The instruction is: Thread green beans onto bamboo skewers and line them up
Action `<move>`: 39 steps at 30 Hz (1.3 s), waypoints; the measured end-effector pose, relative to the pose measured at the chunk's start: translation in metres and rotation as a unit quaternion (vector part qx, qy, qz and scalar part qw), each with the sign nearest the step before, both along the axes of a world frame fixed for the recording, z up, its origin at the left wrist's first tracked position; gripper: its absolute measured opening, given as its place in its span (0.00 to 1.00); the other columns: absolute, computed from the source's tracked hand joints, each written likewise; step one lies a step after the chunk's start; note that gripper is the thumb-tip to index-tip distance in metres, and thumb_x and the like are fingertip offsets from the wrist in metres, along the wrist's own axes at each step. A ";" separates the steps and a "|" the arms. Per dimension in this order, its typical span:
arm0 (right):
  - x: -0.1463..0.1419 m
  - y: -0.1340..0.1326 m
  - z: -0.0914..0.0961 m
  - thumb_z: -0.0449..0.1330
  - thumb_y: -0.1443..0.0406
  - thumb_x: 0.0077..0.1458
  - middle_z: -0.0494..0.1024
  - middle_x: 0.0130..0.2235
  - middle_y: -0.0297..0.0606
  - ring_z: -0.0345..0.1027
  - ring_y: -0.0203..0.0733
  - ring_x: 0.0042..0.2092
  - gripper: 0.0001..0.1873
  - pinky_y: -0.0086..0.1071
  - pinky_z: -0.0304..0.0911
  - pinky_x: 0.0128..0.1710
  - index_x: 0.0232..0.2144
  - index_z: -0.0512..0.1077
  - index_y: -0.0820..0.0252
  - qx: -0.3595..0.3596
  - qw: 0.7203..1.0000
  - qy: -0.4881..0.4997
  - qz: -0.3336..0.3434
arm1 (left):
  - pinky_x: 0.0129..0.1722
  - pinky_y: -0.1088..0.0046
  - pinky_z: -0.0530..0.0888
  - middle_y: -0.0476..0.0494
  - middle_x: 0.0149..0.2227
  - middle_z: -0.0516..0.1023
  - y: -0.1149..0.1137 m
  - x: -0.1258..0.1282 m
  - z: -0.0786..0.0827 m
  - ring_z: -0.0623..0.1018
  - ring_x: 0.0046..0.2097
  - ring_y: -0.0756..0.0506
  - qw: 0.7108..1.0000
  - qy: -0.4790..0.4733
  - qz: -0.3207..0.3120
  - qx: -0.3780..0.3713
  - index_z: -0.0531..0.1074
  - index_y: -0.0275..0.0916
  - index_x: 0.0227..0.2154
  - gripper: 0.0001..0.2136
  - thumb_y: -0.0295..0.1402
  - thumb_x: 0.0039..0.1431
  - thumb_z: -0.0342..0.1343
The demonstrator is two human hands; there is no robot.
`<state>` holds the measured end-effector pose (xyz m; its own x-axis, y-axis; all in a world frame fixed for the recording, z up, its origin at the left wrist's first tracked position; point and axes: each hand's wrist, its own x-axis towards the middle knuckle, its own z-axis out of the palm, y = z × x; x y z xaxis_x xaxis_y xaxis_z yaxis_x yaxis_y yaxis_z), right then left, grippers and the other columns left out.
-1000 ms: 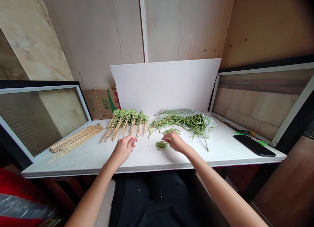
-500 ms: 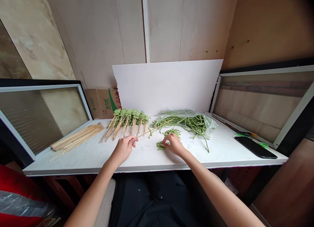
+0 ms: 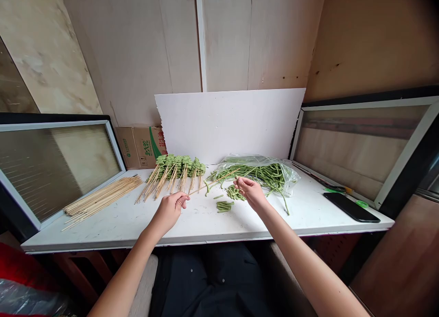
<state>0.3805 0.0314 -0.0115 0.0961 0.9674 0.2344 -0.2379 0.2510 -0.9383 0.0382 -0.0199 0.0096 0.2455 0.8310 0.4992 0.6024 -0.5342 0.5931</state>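
My left hand (image 3: pixel 173 207) is closed on the blunt end of a thin bamboo skewer (image 3: pixel 212 183), which slants up to the right over the table. Near the skewer's far end my right hand (image 3: pixel 250 190) is raised, its fingertips pinched on what looks like a short green bean piece (image 3: pixel 236 177), mostly hidden by the fingers. Below it lies a neat row of cut bean pieces (image 3: pixel 224 206), with a looser heap of bean pieces (image 3: pixel 235 192) just behind. Several finished bean skewers (image 3: pixel 180 166) lie at the back left, their sticks toward me.
Whole long beans (image 3: pixel 255 171) lie in a clear plastic bag at the back. Bare bamboo skewers (image 3: pixel 103 196) are bundled at the left. A black phone (image 3: pixel 351 207), scissors (image 3: pixel 338 187) and a green ring (image 3: pixel 361 203) sit at the right. A white board (image 3: pixel 229 125) stands behind.
My right hand has risen from the row of cut pieces toward the skewer's far end, uncovering the row. My left hand keeps its hold on the skewer. The view has shifted slightly.
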 end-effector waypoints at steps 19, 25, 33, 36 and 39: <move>0.004 -0.012 0.027 0.81 0.58 0.47 0.83 0.41 0.36 0.78 0.35 0.42 0.19 0.24 0.77 0.44 0.41 0.83 0.54 0.030 0.982 0.155 0.103 | 0.43 0.68 0.76 0.45 0.29 0.81 0.005 -0.004 -0.007 0.82 0.38 0.42 1.000 0.016 -0.007 0.015 0.79 0.41 0.35 0.15 0.38 0.71 0.48; 0.002 -0.013 0.027 0.80 0.54 0.49 0.83 0.44 0.38 0.79 0.39 0.45 0.20 0.29 0.77 0.49 0.40 0.82 0.55 0.040 0.984 0.140 0.105 | 0.46 0.67 0.77 0.45 0.29 0.82 0.006 -0.005 -0.007 0.83 0.40 0.41 1.000 0.015 -0.006 0.021 0.79 0.41 0.33 0.16 0.38 0.72 0.48; -0.001 -0.017 0.029 0.81 0.54 0.45 0.83 0.46 0.37 0.80 0.43 0.50 0.21 0.26 0.78 0.37 0.37 0.80 0.53 0.016 0.982 0.153 0.106 | 0.45 0.68 0.76 0.45 0.29 0.82 0.004 -0.003 -0.005 0.83 0.39 0.42 1.000 0.013 -0.006 0.020 0.79 0.41 0.34 0.16 0.37 0.71 0.48; 0.000 -0.018 0.030 0.80 0.53 0.47 0.83 0.49 0.38 0.80 0.45 0.52 0.21 0.27 0.77 0.35 0.38 0.79 0.53 0.017 0.984 0.142 0.107 | 0.43 0.69 0.76 0.45 0.29 0.82 0.003 -0.004 -0.004 0.82 0.37 0.43 1.000 0.013 -0.004 0.019 0.80 0.41 0.34 0.16 0.38 0.72 0.48; 0.000 -0.019 0.030 0.80 0.53 0.46 0.83 0.50 0.38 0.79 0.47 0.53 0.21 0.27 0.78 0.34 0.38 0.79 0.52 0.021 0.984 0.145 0.103 | 0.42 0.69 0.76 0.45 0.29 0.82 0.003 -0.005 -0.004 0.82 0.36 0.43 1.000 0.016 -0.004 0.018 0.80 0.41 0.35 0.16 0.37 0.71 0.48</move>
<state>0.3806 0.0129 0.0185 -0.0331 0.9631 0.2672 -0.5438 0.2069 -0.8133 0.0336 -0.0164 0.0052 0.2684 0.8110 0.5199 0.6161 -0.5594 0.5545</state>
